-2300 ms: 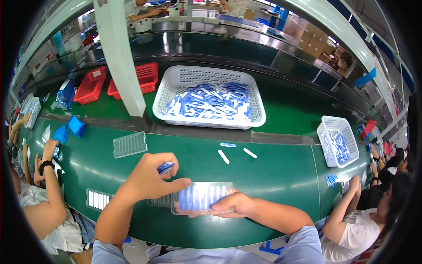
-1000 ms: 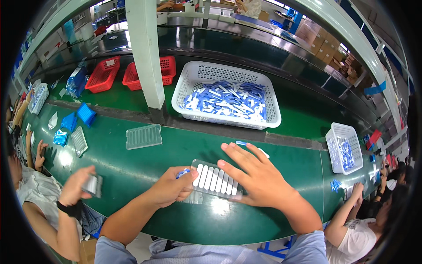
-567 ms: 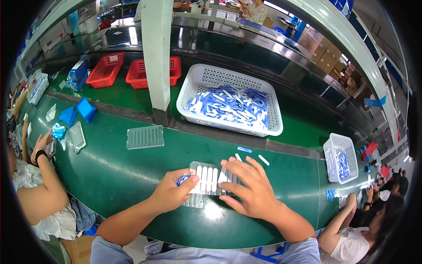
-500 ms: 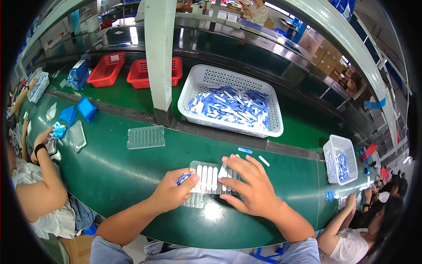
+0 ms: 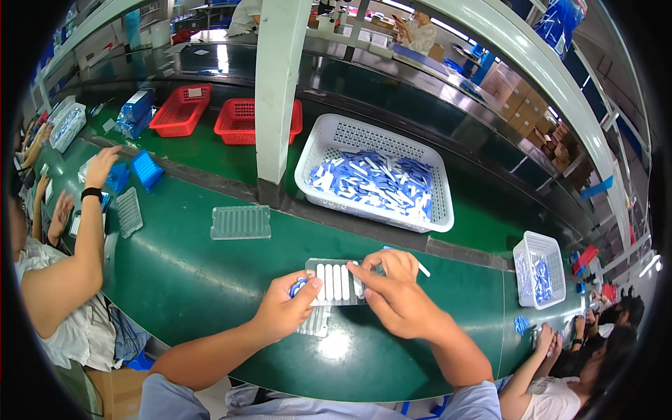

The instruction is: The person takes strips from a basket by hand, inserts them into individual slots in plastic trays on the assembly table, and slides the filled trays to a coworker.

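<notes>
The left hand (image 5: 285, 304) grips the nine-o'clock end of a ribbed clear tray (image 5: 313, 264) above the green worktop (image 5: 189, 280), with blue-and-white sticks (image 5: 298, 285) tucked in its curled fingers. The right hand's (image 5: 399, 297) bent fingers meet the three-o'clock end; whether they pinch a white stick (image 5: 337, 282), I cannot tell.

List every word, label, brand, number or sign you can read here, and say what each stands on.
None can be read.
White label on the left red basket: too small.
Blue package beside that basket: any print too small.
Hanging blue bag: markings too blurred.
Clear plastic tray and its white sticks: no lettering visible.
</notes>
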{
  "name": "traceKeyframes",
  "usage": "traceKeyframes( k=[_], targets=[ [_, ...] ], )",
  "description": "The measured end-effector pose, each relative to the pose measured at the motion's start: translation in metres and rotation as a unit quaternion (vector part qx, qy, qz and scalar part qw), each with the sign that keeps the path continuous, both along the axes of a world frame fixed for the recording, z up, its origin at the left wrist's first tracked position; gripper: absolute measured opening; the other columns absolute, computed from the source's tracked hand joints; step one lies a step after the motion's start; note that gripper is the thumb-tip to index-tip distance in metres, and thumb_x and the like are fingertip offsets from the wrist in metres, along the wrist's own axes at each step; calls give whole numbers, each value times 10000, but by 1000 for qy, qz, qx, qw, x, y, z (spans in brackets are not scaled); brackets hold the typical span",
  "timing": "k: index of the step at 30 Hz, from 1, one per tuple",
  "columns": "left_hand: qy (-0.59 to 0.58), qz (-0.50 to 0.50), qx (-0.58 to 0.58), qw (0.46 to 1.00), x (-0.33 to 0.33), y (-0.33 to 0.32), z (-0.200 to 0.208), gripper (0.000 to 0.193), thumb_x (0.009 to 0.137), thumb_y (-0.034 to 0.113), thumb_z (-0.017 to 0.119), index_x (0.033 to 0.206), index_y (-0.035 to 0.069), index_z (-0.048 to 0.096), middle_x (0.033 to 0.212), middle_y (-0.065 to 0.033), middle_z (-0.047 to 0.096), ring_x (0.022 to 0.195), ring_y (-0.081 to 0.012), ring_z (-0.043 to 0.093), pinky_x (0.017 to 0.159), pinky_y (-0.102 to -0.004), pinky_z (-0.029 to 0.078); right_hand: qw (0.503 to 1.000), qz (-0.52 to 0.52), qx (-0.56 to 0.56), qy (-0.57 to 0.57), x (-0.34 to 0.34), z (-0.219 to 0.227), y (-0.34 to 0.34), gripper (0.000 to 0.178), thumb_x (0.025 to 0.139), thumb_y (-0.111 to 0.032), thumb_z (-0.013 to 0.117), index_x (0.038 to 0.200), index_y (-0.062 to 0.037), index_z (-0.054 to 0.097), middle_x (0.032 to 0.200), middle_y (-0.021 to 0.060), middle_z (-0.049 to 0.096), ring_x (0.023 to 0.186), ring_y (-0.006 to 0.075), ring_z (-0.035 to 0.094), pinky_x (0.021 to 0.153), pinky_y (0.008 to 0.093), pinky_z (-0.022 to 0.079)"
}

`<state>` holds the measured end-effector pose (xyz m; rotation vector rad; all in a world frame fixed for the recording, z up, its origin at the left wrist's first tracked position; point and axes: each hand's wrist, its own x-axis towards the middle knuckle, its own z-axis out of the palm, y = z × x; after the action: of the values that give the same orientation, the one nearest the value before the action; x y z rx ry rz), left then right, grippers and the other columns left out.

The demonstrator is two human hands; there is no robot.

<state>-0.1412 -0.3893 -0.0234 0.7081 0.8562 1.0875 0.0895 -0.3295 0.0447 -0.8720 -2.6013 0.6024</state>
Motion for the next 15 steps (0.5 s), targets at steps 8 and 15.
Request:
traceKeyframes(
  k=[8,15],
  targets=[
    [-55,24,-2,998,-1,-1,-1,196,1073,245,552,1070,53,592,675,74,422,514,-3,337,457,-213,248,995,-55,59,52,-5,-5,-14,647,725,-145,571,1365,-76,636,1649,239,267,1487,430,248,1135,533,170],
    [-48,22,-26,998,-4,2,2,182,1065,249,572,1036,70,583,662,82,393,503,1,313,448,-215,220,988,-26,148,-44,0,0,-17,600,784,-248,607,1379,-175,646,1612,263,314,1435,435,327,1117,525,202]
  ],
)
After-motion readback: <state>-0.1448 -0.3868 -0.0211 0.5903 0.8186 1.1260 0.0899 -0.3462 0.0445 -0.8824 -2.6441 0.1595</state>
